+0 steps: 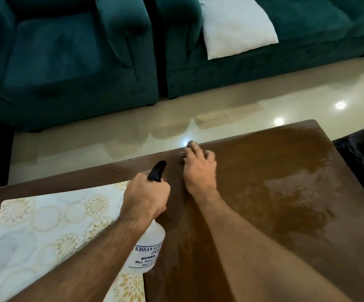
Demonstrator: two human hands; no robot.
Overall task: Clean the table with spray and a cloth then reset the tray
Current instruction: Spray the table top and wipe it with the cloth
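Head view: the left hand [146, 197] grips the neck of a white spray bottle [148, 247], its fingers curled round the black trigger head [157, 171], whose nozzle points away over the brown wooden counter [263, 214]. The bottle is tilted, with its printed label toward the camera and its base low over the edge of a white tray [46, 225] patterned with gold rosettes, which lies on the left part of the counter. Just right of the nozzle, the right hand [199, 168] rests on the wood near the far edge with fingers spread; a small pale thing shows at its fingertips, perhaps the cloth, though that cannot be told for sure.

Spraying seems to be the step in hand. To do it well, the person likely wants the nozzle aimed at the duller wood beside the tray, clear of the right hand, with short bursts so liquid does not run off the far edge. The tray probably needs lifting before the wood beneath it can be wiped.

The right part of the counter shines with a mottled wet film. Beyond it lies a glossy cream tiled floor [176, 110] catching ceiling lights, then a teal armchair [57, 51] and a teal sofa [307, 40] bearing a white cushion [235, 27].
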